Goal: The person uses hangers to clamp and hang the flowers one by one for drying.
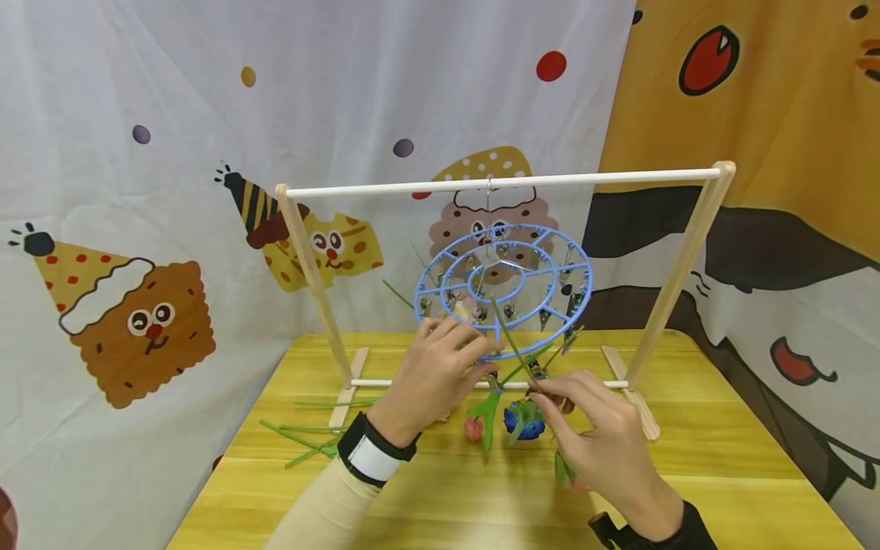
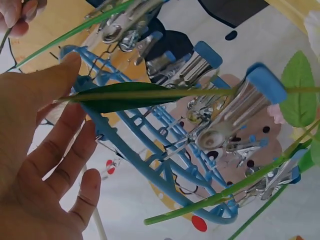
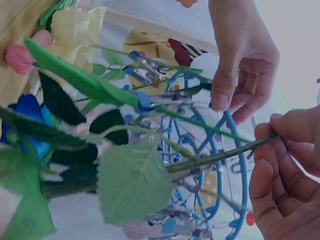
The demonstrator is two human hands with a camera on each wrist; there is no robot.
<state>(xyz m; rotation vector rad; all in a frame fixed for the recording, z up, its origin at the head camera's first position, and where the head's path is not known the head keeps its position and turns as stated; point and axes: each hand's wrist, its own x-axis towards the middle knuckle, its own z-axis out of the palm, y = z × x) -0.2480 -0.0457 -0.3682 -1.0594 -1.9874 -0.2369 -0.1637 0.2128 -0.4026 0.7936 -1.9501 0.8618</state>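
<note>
A round blue clip hanger (image 1: 589,284) hangs from a white rod, with metal clips (image 2: 235,115) below its rings. My left hand (image 1: 436,370) pinches the hanger's near rim between thumb and fingers. Between thumb and fingertips, my right hand (image 1: 601,431) pinches the end of an artificial flower's green stem (image 3: 222,155). A pale green leaf (image 3: 132,182) grows on that stem; its bloom is partly hidden in the head view. Near the hands, a pink tulip (image 1: 473,428) and a blue rose (image 1: 524,423) hang head down below the ring.
A wooden stand (image 1: 677,283) with a white top rod (image 1: 399,187) straddles the yellow wooden table (image 1: 440,512). Several green stems (image 1: 302,437) lie on the table at left. A printed cartoon cloth (image 1: 330,92) hangs behind.
</note>
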